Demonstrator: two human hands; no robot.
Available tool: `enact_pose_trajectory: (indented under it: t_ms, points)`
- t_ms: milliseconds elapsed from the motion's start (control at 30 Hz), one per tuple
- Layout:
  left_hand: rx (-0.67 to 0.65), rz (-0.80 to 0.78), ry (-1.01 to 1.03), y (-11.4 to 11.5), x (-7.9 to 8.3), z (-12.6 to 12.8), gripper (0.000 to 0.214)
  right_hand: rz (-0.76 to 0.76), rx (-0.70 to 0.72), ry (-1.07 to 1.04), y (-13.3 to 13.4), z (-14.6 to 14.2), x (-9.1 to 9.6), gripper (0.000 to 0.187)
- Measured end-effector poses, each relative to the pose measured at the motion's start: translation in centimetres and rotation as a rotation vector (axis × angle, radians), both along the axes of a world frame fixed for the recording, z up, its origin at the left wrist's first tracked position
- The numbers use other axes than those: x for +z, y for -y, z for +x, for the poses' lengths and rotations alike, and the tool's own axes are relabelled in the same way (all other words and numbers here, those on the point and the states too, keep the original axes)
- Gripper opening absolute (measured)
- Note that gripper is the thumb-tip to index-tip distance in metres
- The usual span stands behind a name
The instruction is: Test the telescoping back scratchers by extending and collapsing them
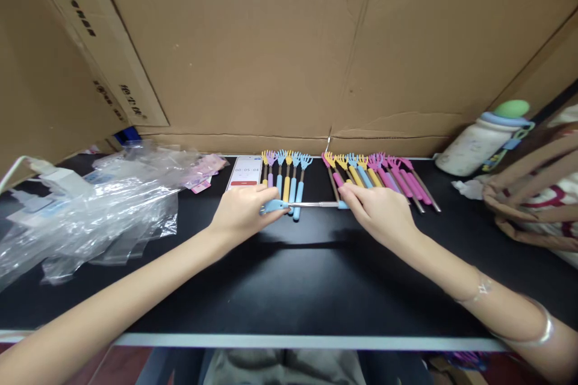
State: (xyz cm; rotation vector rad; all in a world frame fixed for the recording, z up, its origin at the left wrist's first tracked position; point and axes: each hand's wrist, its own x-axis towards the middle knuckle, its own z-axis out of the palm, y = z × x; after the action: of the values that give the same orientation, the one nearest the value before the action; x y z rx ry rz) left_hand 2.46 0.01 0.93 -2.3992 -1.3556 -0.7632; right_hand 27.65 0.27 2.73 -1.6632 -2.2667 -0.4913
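Note:
A blue back scratcher (pixel 311 204) with a metal rod is held level above the black table, stretched between both hands. My left hand (pixel 241 210) is closed around its blue claw end, which partly shows past the fingers. At the other end my right hand (pixel 382 210) grips the blue handle, most of it hidden. Behind the left hand lies a row of back scratchers (pixel 286 189) in yellow, purple and blue, claws pointing away. Beyond the right hand, a second group of back scratchers (pixel 401 180) in pink, yellow and blue lies side by side.
A phone (pixel 245 172) showing a timer lies beside the left row. Clear plastic bags (pixel 112 210) are heaped at the left, near a white plug (pixel 65 183). A white bottle (pixel 481 141) leans at the right, by a brown-handled bag (pixel 533 192). Cardboard (pixel 253 42) walls the back.

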Motion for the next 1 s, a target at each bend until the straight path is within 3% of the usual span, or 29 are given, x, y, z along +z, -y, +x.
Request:
enact_pose_trajectory:
  t_ms: [333,567,833,1000]
  points:
    - [-0.008,-0.022,-0.053,0.5,0.0,2.3,0.025,-0.076,0.089,0.046,0.6,-2.9,-0.8,0.05]
    - [-0.057,-0.013,-0.017,0.7,-0.7,2.6,0.026,-0.064,0.142,0.035,0.8,-3.0,-1.1,0.046]
    - [-0.029,0.107,-0.105,0.6,0.1,1.6,0.024,-0.044,0.348,-0.018,0.8,-2.6,-1.3,0.035]
    - [-0.041,0.247,-0.265,0.4,0.7,0.6,0.026,0.049,0.421,0.072,0.4,-2.1,-1.3,0.035]
